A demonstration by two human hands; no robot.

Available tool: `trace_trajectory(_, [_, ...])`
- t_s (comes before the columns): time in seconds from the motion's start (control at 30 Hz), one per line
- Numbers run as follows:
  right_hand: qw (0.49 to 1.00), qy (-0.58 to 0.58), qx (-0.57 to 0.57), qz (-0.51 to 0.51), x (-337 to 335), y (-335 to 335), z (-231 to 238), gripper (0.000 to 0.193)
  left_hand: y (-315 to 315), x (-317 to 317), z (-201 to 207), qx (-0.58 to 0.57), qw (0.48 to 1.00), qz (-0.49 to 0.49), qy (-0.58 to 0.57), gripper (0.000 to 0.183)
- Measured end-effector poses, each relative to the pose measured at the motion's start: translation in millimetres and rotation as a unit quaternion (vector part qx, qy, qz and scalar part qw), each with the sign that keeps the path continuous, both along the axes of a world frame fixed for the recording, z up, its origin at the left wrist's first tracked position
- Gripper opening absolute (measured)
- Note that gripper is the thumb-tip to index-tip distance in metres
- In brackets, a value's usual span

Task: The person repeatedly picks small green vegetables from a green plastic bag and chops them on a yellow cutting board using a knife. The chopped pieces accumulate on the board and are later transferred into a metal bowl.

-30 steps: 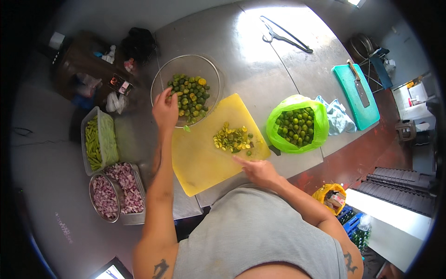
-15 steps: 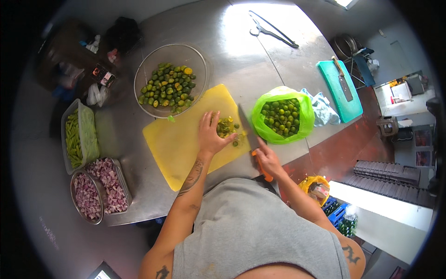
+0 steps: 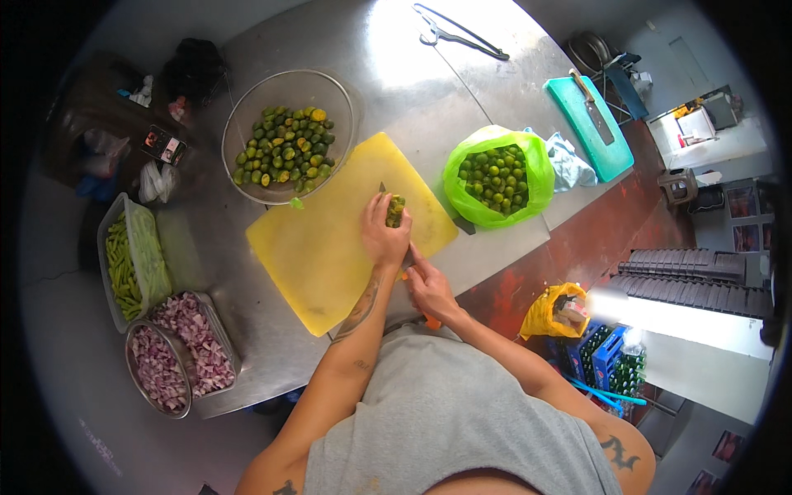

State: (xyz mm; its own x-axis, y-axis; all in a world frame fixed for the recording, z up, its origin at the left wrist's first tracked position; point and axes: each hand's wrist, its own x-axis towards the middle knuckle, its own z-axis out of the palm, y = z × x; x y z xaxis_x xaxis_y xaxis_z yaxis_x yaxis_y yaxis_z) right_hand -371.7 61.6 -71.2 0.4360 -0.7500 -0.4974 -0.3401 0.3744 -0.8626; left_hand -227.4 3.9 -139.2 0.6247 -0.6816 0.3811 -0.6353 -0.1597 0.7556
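Observation:
My right hand (image 3: 431, 290) grips the orange-handled knife (image 3: 431, 320) at the near edge of the yellow cutting board (image 3: 309, 272). Its blade runs away from me beneath my left hand, and a dark tip shows past the fingers. Curled fingers of my left hand (image 3: 384, 238) press a small heap of cut calamansi (image 3: 396, 211) together over the blade. Beyond the board's far left, a mesh strainer (image 3: 350, 136) holds many calamansi, several of them halved. A bright green plastic bag (image 3: 538, 183), full of whole green calamansi, stands right of the board.
A teal cutting board (image 3: 615, 157) with another knife (image 3: 596, 115) and a pale blue cloth (image 3: 569, 165) lie right. Metal tongs (image 3: 462, 37) rest at the back. Left are a tub of green vegetables (image 3: 124, 264) and two containers of chopped red onion (image 3: 158, 367).
The knife has moved left from beside the bag to under my left hand. My left hand has closed over the cut calamansi, which were spread on the board.

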Motion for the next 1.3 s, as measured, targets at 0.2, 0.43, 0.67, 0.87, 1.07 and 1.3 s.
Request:
trace_trajectory(0.2, [0.998, -0.016, -0.059, 0.007, 34, -3, 27, 0.061, -5, 26, 42, -0.102, 0.995, 0.022, -0.008, 0.041])
trace_trajectory(0.43, [0.985, -0.019, -0.124, 0.117, 138, -89, 85, 0.058, -82, 171, 88, -0.187, 0.976, 0.098, -0.057, 0.035])
trace_trajectory(0.67, [0.988, -0.023, -0.075, 0.136, 107, -97, 79, 0.061, -124, 244, 75, -0.025, 0.984, 0.135, -0.111, 0.038])
trace_trajectory(0.87, [0.911, 0.197, -0.357, 0.056, -35, -78, 28, 0.068, -91, 226, 90, -0.118, 0.958, 0.140, -0.220, 0.025])
trace_trajectory(1.07, [0.875, 0.317, -0.315, 0.184, -40, -50, 16, 0.067, 17, 95, 56, -0.089, 0.977, -0.171, -0.092, 0.034])
trace_trajectory(1.3, [0.996, 0.003, 0.052, -0.072, -63, -23, 9, 0.059, 35, 64, 8, -0.027, 0.979, -0.143, 0.144, 0.045])
